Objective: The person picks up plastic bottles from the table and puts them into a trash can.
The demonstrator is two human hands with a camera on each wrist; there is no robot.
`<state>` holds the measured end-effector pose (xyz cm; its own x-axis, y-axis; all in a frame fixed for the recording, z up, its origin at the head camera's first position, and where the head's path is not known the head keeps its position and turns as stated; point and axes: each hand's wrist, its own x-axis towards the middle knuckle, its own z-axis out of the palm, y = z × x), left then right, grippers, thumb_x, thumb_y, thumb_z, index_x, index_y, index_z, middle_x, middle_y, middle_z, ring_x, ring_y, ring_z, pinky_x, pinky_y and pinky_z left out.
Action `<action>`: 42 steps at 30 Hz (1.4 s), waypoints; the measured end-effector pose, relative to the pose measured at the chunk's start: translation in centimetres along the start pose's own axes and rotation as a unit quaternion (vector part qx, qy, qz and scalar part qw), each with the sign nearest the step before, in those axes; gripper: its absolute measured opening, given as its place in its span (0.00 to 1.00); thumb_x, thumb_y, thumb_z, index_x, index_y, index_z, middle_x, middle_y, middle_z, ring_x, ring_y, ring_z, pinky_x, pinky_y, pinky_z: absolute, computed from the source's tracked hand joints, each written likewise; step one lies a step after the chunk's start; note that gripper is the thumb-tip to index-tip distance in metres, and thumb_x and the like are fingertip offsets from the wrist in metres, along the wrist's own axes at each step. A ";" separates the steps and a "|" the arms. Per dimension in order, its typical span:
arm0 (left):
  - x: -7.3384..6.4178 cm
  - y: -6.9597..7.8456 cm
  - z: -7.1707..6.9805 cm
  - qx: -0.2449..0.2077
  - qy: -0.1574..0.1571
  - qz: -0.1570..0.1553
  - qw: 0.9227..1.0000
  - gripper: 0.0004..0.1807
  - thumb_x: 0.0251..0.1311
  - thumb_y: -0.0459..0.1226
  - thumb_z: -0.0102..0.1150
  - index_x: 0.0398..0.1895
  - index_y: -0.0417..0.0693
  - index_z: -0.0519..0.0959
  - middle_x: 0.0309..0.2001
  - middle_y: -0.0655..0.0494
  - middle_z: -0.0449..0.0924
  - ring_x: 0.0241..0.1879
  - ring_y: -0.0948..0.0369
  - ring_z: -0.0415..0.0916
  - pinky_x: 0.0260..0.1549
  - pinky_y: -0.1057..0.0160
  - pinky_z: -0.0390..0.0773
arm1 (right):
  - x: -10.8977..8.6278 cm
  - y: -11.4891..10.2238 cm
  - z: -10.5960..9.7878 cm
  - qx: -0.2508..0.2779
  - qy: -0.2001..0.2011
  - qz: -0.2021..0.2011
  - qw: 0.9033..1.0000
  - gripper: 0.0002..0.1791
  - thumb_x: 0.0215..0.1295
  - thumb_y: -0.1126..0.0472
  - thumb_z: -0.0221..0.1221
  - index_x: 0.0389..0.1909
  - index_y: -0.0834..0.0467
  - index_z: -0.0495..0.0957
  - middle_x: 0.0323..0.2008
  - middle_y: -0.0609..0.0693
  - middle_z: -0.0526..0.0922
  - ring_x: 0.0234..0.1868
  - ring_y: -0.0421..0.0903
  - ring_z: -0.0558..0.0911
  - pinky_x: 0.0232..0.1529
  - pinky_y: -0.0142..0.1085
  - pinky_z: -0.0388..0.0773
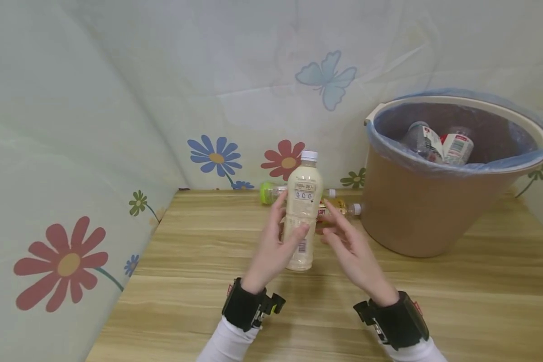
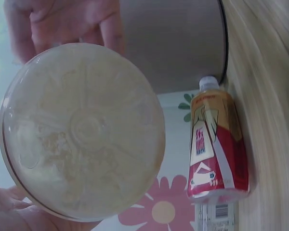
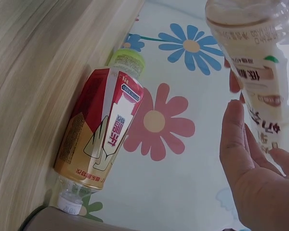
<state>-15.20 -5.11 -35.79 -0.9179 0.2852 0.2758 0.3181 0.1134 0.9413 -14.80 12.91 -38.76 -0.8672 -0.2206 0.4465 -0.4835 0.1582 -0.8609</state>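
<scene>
In the head view, my left hand (image 1: pixel 273 251) grips a plastic bottle (image 1: pixel 304 216) of cream-coloured drink with a white cap, thumb across its front. The bottle is tilted, cap end away from me; its round base (image 2: pixel 84 132) fills much of the left wrist view. My right hand (image 1: pixel 355 256) hovers at the bottle's right side, fingers loosely bent. Its fingers come close to the bottle (image 3: pixel 265 67) in the right wrist view; whether they touch it I cannot tell. Behind lies a red and gold drink bottle (image 2: pixel 216 149) on its side.
A clear bottle with a green cap (image 1: pixel 266 193) lies by the back wall. To the right stands a brown bin (image 1: pixel 412 211) lined with a blue bag (image 1: pixel 434 168), holding discarded bottles (image 1: pixel 457 147). The wooden table (image 1: pixel 199 281) meets flower-printed cloth walls.
</scene>
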 end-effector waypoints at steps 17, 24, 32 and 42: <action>-0.8 0.9 1.4 0.020 -0.004 0.051 0.998 0.35 0.67 0.35 0.50 0.74 0.44 0.48 0.65 0.41 0.64 0.59 0.48 0.67 0.58 0.45 0.68 | -0.2 0.1 -0.2 -0.006 0.015 0.000 1.000 0.33 0.72 0.66 0.47 0.74 0.51 0.49 0.60 0.69 0.69 0.58 0.64 0.71 0.54 0.61 0.69; -0.8 1.1 1.2 0.035 -0.007 0.053 0.998 0.29 0.70 0.36 0.45 0.71 0.38 0.53 0.64 0.40 0.66 0.59 0.49 0.68 0.58 0.49 0.69 | -0.1 0.3 -0.3 0.004 0.017 0.000 1.000 0.36 0.70 0.67 0.49 0.74 0.46 0.48 0.63 0.67 0.66 0.54 0.62 0.74 0.45 0.55 0.77; 0.1 -1.8 0.3 0.058 0.004 0.051 0.997 0.24 0.74 0.41 0.38 0.68 0.41 0.62 0.67 0.48 0.64 0.64 0.55 0.64 0.60 0.53 0.68 | -0.1 0.2 -0.7 -0.011 -0.009 0.022 1.000 0.41 0.67 0.65 0.54 0.74 0.41 0.46 0.57 0.64 0.70 0.43 0.57 0.78 0.32 0.42 0.81; 0.4 -3.1 -0.3 0.129 0.013 0.040 0.991 0.27 0.74 0.50 0.34 0.66 0.46 0.67 0.64 0.53 0.69 0.61 0.59 0.67 0.58 0.53 0.70 | -0.1 0.4 -0.6 -0.019 -0.025 0.010 0.999 0.44 0.63 0.67 0.58 0.74 0.42 0.47 0.62 0.64 0.63 0.41 0.57 0.77 0.30 0.42 0.82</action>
<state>-16.66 -5.64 -38.55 -0.8921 0.2791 0.3553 0.4369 0.3325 0.8358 -14.96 13.60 -39.00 -0.8703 -0.2653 0.4149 -0.4705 0.1989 -0.8597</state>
